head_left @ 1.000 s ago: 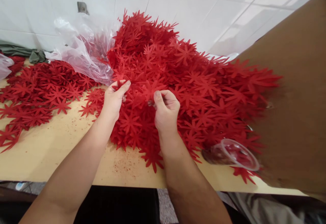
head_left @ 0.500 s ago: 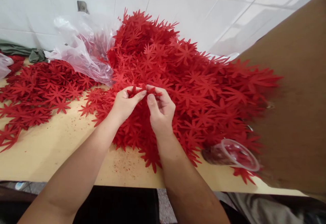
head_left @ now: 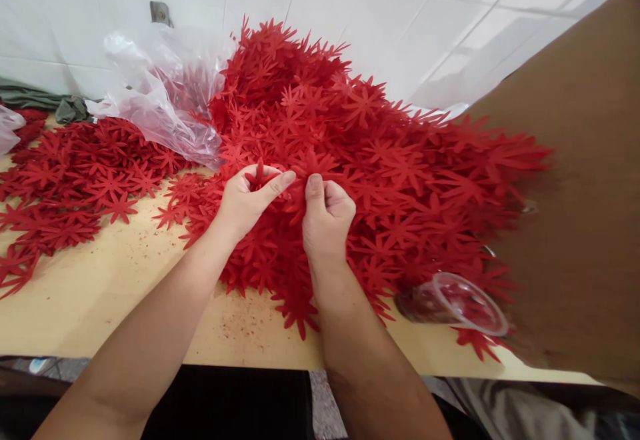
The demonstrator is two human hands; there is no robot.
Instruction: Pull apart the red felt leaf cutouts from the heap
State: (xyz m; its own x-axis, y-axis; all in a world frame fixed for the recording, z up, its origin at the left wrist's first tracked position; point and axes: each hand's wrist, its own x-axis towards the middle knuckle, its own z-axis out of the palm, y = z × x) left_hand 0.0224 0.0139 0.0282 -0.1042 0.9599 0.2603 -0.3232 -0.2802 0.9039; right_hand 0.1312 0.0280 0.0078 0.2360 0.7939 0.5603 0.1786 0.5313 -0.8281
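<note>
On the desk [head_left: 100, 293], the heap of red petalled pieces [head_left: 380, 153] looks light, bendy and easily creased, each best taken near its centre, while the left hand [head_left: 243, 201] has its grip closed on a red piece [head_left: 259, 175] and the right hand [head_left: 327, 217], tightly pinched, seemingly holds another.

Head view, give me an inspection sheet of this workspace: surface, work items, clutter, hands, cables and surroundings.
Surface: light wood-coloured table, with reddish crumbs near the front edge.
Work items: large pile of red, many-petalled cutouts in the middle; smaller pile to its left.
Clutter: crumpled clear plastic bag by the wall; clear plastic cup at right; dark green cloth at far left.
Hands: left hand curled around red pieces; right hand closed among the cutouts, its grip on any unclear.
Cables: nothing seen.
Surroundings: white tiled wall behind; brown panel at right.
</note>
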